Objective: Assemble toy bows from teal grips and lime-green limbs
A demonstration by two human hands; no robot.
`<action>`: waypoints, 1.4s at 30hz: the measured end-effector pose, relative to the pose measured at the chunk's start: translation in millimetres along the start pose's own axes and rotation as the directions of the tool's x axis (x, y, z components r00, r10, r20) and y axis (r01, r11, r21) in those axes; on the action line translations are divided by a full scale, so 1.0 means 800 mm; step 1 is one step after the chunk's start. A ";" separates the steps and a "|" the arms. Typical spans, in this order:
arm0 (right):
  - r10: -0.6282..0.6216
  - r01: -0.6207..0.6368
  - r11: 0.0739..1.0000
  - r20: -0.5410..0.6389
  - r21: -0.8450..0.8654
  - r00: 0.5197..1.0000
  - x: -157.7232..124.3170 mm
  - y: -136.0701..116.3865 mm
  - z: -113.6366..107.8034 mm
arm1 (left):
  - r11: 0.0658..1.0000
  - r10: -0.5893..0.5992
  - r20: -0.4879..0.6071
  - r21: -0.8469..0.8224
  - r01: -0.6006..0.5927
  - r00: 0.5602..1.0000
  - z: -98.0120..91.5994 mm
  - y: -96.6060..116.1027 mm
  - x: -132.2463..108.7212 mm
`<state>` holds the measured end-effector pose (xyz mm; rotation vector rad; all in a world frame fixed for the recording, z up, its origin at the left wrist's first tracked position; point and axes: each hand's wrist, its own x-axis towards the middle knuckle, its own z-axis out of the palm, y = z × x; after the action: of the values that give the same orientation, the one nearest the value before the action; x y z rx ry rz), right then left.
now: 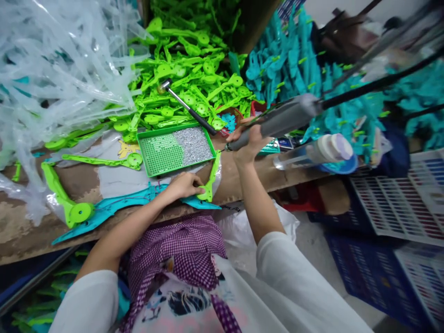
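Observation:
My right hand (250, 144) is wrapped around a grey power screwdriver (289, 118), its tip pointing left and down near the top of a lime-green plastic arm (214, 173). My left hand (185, 186) is closed, fingertips on the round lower end of that arm. Beneath the hand lies a long teal plastic bow-shaped piece (120, 203) along the table's front edge. At its left end sits another lime-green arm (80, 212). Behind my left hand stands a green perforated tray (161, 150) with many small silver screws (196, 145) in its right half.
A hammer (187, 107) rests on a heap of lime-green parts (169, 69). Clear plastic bags (69, 60) are piled left, teal parts (284, 60) right. A clear bottle with a white cap (333, 147) lies at the right. Blue and white crates (385, 194) stand lower right.

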<state>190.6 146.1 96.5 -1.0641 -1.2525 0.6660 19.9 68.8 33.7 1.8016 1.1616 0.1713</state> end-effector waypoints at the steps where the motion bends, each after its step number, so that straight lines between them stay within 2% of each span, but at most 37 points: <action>1: 0.015 -0.015 1.000 -0.004 -0.028 1.000 0.003 0.014 -0.007 | 1.000 0.001 0.002 -0.005 -0.001 1.000 0.000 0.000 0.000; 4: 0.032 -0.036 0.997 -0.057 -0.070 0.998 0.007 0.042 -0.017 | 1.000 -0.015 0.005 0.016 0.015 1.000 -0.002 0.002 0.001; 8: 0.038 -0.050 0.991 -0.097 -0.124 0.995 0.013 0.054 -0.015 | 0.999 -0.044 0.019 0.031 0.043 0.999 -0.005 0.008 0.000; 15: 0.114 -0.114 0.993 -0.063 -0.001 0.992 0.020 0.071 -0.015 | 0.999 -0.038 0.041 0.026 0.037 0.998 -0.006 0.010 0.002; 21: 0.114 -0.119 0.991 -0.078 -0.055 0.990 0.016 0.071 -0.015 | 0.999 -0.044 0.036 0.030 0.043 0.998 -0.006 0.009 0.001; 32: 0.074 -0.071 0.994 0.040 -0.087 0.996 0.025 0.071 -0.006 | 0.997 -0.059 0.026 0.043 0.058 0.998 -0.007 0.011 0.000; 39: 0.087 -0.088 0.996 -0.017 -0.034 0.996 0.024 0.084 -0.006 | 0.999 -0.046 0.045 0.015 0.046 0.998 -0.005 0.008 0.000; 42: 0.089 -0.087 0.995 0.041 -0.056 0.995 0.032 0.079 -0.010 | 0.999 -0.025 0.023 0.033 0.024 0.999 -0.004 0.007 -0.001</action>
<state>213.2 191.7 50.7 -1.1601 -1.2730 0.7289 21.4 69.6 39.6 1.8124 1.1756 0.1172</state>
